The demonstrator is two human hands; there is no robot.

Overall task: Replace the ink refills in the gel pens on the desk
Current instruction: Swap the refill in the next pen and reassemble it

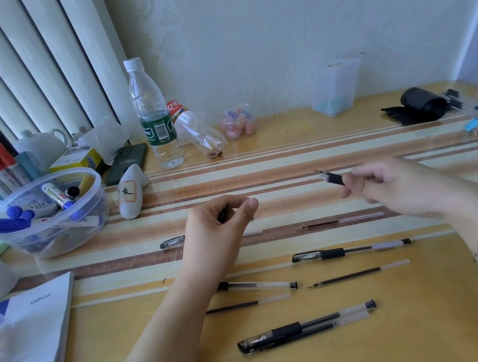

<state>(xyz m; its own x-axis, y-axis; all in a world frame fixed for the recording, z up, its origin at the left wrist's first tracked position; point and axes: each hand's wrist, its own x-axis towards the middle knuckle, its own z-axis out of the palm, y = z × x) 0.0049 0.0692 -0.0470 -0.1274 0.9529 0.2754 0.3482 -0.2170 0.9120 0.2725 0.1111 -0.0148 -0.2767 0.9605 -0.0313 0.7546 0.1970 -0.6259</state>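
Note:
My right hand (pixel 391 182) grips a gel pen body (pixel 331 178) with a black grip, its tip pointing up and left. My left hand (pixel 219 219) pinches a small black pen part (pixel 224 214), mostly hidden by the fingers. On the desk lie a pen cap (pixel 172 242), a capped gel pen (pixel 350 250), a clear pen barrel (pixel 256 285), a capped pen (pixel 306 327) near the front, and loose refills (pixel 358 274) (pixel 339 221) (pixel 248 304).
A clear tub of markers (pixel 45 215) stands at the left, with a water bottle (pixel 154 112) and a crushed bottle (pixel 198 130) behind. A stack of papers (pixel 21 347) lies at the front left. A black roll (pixel 422 104) and pens (pixel 474 107) sit far right.

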